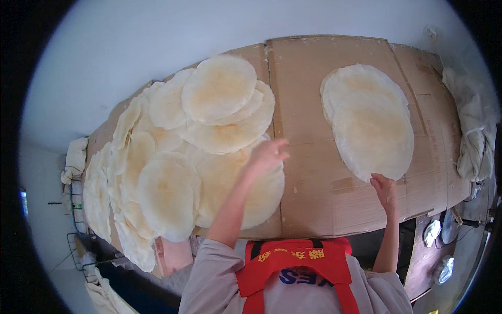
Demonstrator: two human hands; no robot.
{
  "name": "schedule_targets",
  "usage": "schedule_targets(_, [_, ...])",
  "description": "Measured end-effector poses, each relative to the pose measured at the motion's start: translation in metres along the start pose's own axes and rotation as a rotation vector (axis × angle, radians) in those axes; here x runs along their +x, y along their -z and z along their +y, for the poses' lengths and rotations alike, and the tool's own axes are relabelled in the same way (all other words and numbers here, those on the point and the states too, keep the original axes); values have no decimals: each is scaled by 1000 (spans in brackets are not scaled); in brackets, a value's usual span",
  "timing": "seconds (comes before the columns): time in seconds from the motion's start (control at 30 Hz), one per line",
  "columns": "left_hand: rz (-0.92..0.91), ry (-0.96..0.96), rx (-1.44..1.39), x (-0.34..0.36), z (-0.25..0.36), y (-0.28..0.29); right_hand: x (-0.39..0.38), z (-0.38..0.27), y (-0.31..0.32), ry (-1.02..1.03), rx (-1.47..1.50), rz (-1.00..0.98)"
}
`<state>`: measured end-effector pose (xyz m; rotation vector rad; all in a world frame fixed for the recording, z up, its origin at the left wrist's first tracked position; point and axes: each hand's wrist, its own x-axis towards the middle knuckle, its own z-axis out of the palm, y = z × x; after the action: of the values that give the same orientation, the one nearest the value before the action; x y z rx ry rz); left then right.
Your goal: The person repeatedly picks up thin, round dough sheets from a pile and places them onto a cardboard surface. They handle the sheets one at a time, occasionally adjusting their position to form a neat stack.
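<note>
On the right of a cardboard-covered table lies a small stack of large, thin, round flatbreads, pale with light brown middles. At the near edge of its top flatbread [372, 133], my right hand [385, 189] has its fingers closed on the rim. My left hand [267, 154], slightly smeared, hovers by the right side of the big flatbread pile [219, 131] with fingers apart and nothing in them. Below its wrist is a wide flatbread [259, 196] of that pile, partly covered by my forearm.
Cardboard sheets [306, 183] cover the table, and a seam runs between the two stacks. Overlapping flatbreads spread to the left edge, some hanging over the front. White cloth [476, 136] hangs at the right end. A pale wall [209, 26] stands behind.
</note>
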<state>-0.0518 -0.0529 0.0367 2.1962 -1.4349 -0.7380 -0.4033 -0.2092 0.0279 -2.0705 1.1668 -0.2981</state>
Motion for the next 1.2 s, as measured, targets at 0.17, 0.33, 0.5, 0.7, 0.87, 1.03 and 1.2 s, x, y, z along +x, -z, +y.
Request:
schedule_targets(0.17, [30, 229, -30, 10, 15, -26, 7, 49, 24, -3, -15, 51])
schedule_targets(0.33, [402, 329, 247, 19, -68, 18, 23, 66, 39, -67, -59, 33])
schedule_targets(0.5, [597, 337, 806, 35, -137, 57, 39, 65, 36, -63, -38, 55])
schedule_targets(0.7, [242, 185, 815, 56, -178, 86, 39, 54, 35, -157, -35, 96])
schedule_targets(0.87, [242, -65, 816, 77, -194, 104, 49, 30, 25, -176, -101, 137])
schedule_targets(1.03, [546, 251, 742, 126, -221, 215, 70, 0, 23, -121, -155, 72])
schedule_targets(1.2, [929, 180, 1046, 144, -118, 376, 85, -15, 26, -104, -58, 135])
